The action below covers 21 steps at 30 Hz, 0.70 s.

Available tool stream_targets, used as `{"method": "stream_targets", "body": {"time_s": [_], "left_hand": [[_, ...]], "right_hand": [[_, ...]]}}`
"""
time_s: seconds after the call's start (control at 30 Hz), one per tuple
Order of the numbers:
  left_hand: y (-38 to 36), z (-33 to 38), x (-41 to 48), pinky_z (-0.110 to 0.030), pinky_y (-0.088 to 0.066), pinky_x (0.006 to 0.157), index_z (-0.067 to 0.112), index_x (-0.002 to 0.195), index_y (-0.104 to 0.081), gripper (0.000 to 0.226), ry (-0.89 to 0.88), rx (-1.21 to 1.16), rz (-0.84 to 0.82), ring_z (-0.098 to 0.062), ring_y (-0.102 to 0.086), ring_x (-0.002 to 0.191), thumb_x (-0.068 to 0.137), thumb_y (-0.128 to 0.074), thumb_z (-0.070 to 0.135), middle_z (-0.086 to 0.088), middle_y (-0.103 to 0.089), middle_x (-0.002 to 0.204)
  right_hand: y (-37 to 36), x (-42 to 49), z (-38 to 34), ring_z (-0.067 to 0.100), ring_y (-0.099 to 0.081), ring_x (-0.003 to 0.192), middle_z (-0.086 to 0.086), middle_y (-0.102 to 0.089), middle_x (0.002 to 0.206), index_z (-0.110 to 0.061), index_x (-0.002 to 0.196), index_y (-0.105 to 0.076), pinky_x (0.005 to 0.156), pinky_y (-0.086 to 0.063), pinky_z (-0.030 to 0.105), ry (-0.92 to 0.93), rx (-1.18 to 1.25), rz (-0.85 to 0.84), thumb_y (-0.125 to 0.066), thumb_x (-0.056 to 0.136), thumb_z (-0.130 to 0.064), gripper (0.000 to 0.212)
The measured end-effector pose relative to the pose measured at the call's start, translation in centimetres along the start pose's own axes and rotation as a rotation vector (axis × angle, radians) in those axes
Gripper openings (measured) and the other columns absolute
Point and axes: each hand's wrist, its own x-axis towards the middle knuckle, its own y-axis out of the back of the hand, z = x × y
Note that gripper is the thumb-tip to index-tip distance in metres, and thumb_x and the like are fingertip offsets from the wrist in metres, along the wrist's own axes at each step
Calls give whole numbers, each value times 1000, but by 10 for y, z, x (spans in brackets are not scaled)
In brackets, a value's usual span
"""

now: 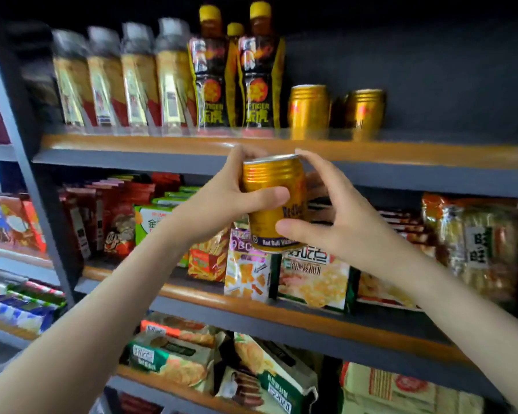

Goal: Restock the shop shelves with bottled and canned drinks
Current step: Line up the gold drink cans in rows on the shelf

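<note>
A gold Red Bull can [269, 186] is held upright in front of the top shelf's wooden edge [162, 143]. My left hand [231, 192] grips its upper left side, thumb across the front. My right hand [335, 216] pinches it from the right, thumb near the base and a fingertip on the rim. On the top shelf stand two gold cans [308, 110] [364, 113], to the right of two black Tiger bottles with yellow caps [210, 70] [259, 70] and several grey-capped bottles [123, 79].
The top shelf to the right of the gold cans is dark and bare [455, 115]. The lower shelves hold snack packets [311, 279] and biscuit packs [174, 357]. A grey upright post [42, 204] divides off the shelving on the left.
</note>
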Motion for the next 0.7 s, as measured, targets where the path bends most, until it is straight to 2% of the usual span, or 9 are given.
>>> {"method": "stream_targets", "body": {"time_s": [0.1,0.17,0.27,0.37,0.47,0.57,0.63,0.7], "left_hand": [[-5,18,23,-38,-56,75,30,109,-45,75,-83,7,-116,-20,-64,92,53,-87,55,1,-60,104],[-9,28,31,-35,-53,73,29,111,-45,71,-145,32,-162,-19,-64,91,58,-85,55,1,-60,103],[-16,41,42,-27,-52,71,27,114,-42,58,-224,82,-159,-11,-64,88,68,-74,43,5,-59,102],[-24,53,61,-21,-52,72,27,124,-40,57,-333,241,-104,-2,-62,89,77,-58,52,10,-56,104],[-24,53,85,-16,-48,81,30,133,-40,54,-460,475,57,1,-59,102,86,-43,58,10,-59,116],[-14,39,107,-23,-33,106,20,139,-44,62,-574,836,229,-9,-43,127,92,-30,57,0,-51,138],[-10,29,118,-22,-21,110,15,140,-46,64,-586,1010,261,-17,-37,133,93,-28,54,-6,-46,144],[-9,20,126,-28,-22,109,14,140,-47,66,-556,1114,252,-23,-39,134,92,-28,54,-9,-46,145]], "right_hand": [[26,11,-9,-3,-49,121,-22,-47,132,-46,133,-39,103,-44,31,12,70,-9,-79,63,-62,83],[38,11,-14,6,-57,117,-15,-59,127,-41,132,-41,99,-48,39,31,100,-7,-79,59,-55,83],[56,14,-21,8,-64,109,-14,-65,119,-37,128,-46,94,-53,38,46,144,26,-87,59,-46,81],[75,28,-23,8,-65,106,-15,-66,116,-36,122,-51,93,-54,37,38,198,99,-90,52,-37,80],[96,43,-21,12,-64,109,-16,-60,122,-43,127,-45,89,-56,41,35,175,159,-93,51,-38,89],[114,52,-17,14,-67,102,-9,-56,125,-45,128,-41,81,-59,44,-13,261,182,-83,54,-36,86],[122,57,-15,15,-68,101,-5,-58,124,-40,128,-43,79,-59,41,-40,316,189,-81,56,-33,82],[128,63,-11,14,-65,105,-6,-57,125,-40,126,-44,82,-59,38,-54,251,210,-83,54,-35,82]]}}
